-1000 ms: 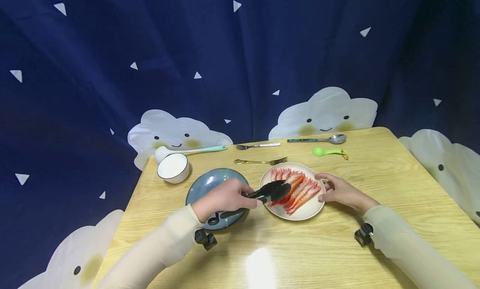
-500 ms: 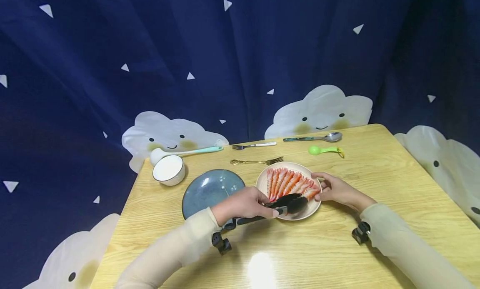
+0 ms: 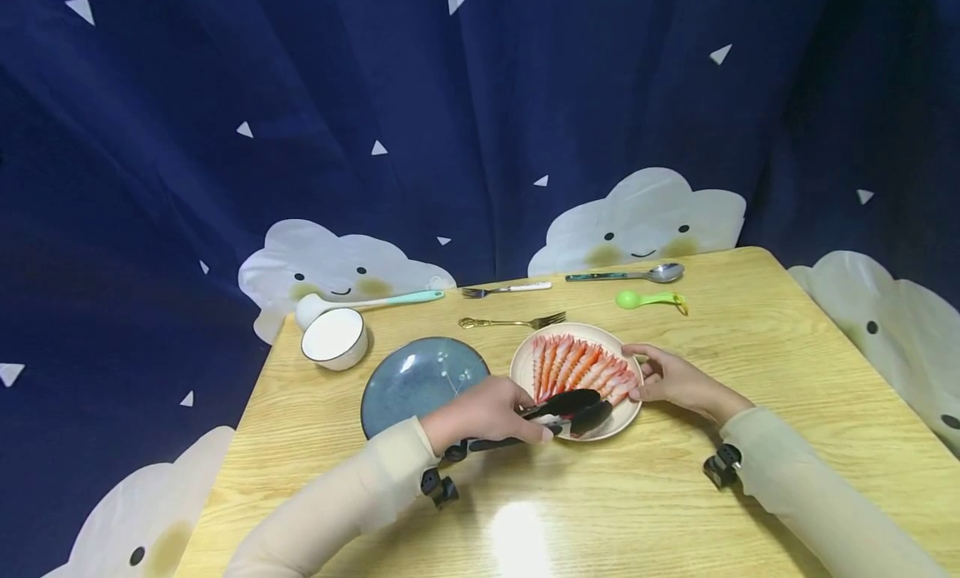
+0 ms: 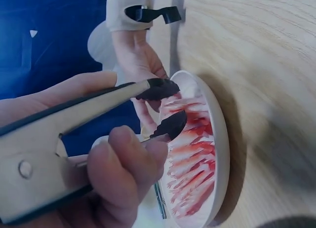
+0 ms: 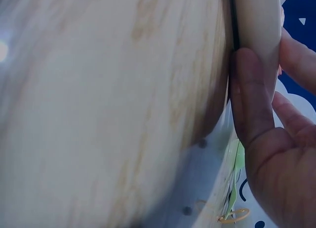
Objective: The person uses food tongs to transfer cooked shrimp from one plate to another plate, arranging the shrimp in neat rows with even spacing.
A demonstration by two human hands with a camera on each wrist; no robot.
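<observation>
My left hand point(image 3: 489, 411) grips a pair of black-tipped metal tongs point(image 4: 89, 112). In the left wrist view the tong tips stand a little apart, right at the shrimp at one end of the row. Several red-and-white shrimp point(image 3: 573, 363) lie side by side on a cream plate point(image 3: 523, 368). My right hand point(image 3: 681, 383) holds that plate's right rim, thumb at the near side and fingers behind. In the right wrist view, thumb and fingers point(image 5: 296, 55) sit on either side of the plate's edge point(image 5: 256, 25). The tongs cover the plate's front part in the head view.
Left of the shrimp plate lies a blue plate point(image 3: 408, 386), partly under my left arm. A white bowl point(image 3: 334, 339) and a ladle point(image 3: 375, 301) are at the back left. Behind the plates lie a gold fork point(image 3: 513, 322), a white-handled fork point(image 3: 510, 290), a metal spoon point(image 3: 626, 275) and a green spoon point(image 3: 651, 300).
My left hand with the tongs has moved right and nearer the front, from over the middle of the shrimp to the plate's front right. The right hand stays at the rim.
</observation>
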